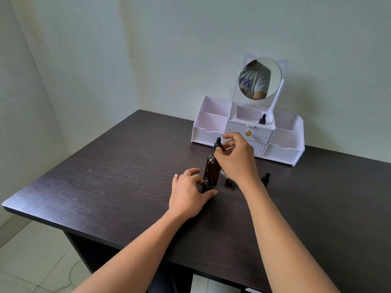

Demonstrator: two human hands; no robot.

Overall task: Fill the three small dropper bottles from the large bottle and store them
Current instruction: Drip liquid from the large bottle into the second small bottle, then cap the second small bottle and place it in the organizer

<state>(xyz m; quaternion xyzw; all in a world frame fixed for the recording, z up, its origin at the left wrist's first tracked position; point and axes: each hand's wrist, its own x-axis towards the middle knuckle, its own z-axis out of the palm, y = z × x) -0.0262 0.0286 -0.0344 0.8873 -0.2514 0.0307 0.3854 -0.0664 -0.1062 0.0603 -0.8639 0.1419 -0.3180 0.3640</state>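
Left hand: nearest the lens, its fingers and thumb curl round a small dark glass dropper bottle with no cap. The bottle stands touching the front of the tall amber-brown glass large bottle.
Right hand: thumb and fingertips pinch the black rubber-bulbed dropper cap atop the large bottle. Whether the cap is threaded on or lifted free cannot be told.
Loose dropper: a black cap with a clear glass pipette lies flat just right of the large bottle, under the right wrist.
Second small bottle: capped and upright, farther right of the large bottle.
Third small bottle: capped, it stands well behind the large bottle in the middle compartment of the white organiser with a round cat-eared mirror.
Table: a dark wood-grain top carries everything.
Handling: the glass is probably light, stiff, smooth and breakable. The small bottle would tip easily, so grip its body low. Take droppers by the collar, squeeze the bulb gently and keep the thin pipette off the rims.
Progress: seemingly one bottle is stored and one is being filled.
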